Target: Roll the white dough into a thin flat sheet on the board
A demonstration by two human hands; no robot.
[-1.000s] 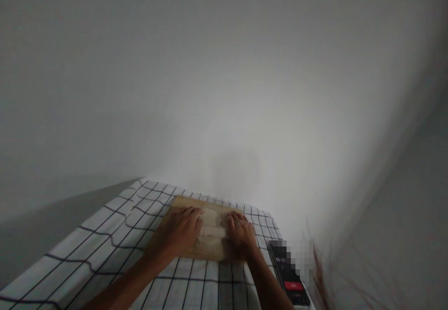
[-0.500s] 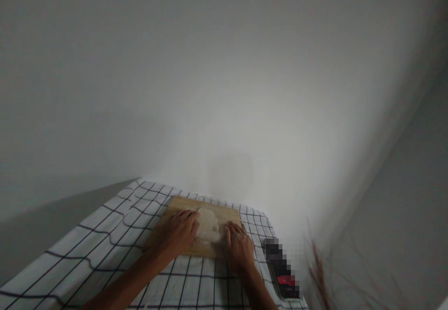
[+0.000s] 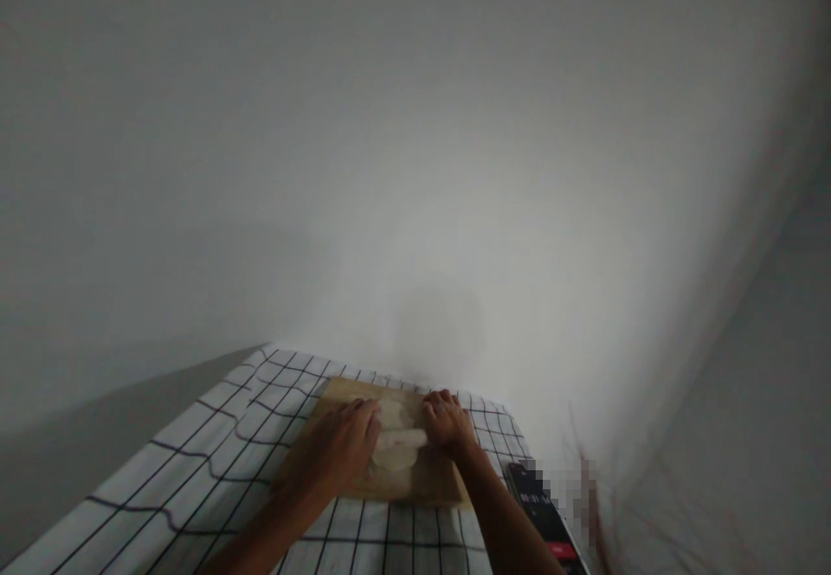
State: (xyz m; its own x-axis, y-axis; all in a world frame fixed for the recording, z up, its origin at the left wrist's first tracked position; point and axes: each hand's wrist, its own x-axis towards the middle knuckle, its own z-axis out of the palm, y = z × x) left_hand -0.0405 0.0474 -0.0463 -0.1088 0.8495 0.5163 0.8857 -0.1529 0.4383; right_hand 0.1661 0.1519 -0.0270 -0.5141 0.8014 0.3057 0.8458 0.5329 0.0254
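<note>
A flattened sheet of pale dough (image 3: 395, 458) lies on a wooden board (image 3: 415, 493). Across it runs a pale rolling pin (image 3: 402, 439), its middle visible between my hands. My left hand (image 3: 354, 436) is closed over the pin's left end, fingers bent forward. Over the opposite end, my right hand (image 3: 447, 422) is curled, a little farther from me than the left. Both ends of the pin are hidden under my hands.
A white cloth with dark grid lines (image 3: 221, 445) covers the table. At the right edge lies a phone (image 3: 542, 514) with a dark screen and a red patch. Behind stands a plain wall (image 3: 415, 168); reddish dry stems (image 3: 601, 523) rise at lower right.
Both hands stay at the pin, which now lies across the middle of the dough, farther from me. My right hand has moved up the board. The view has shifted slightly.
</note>
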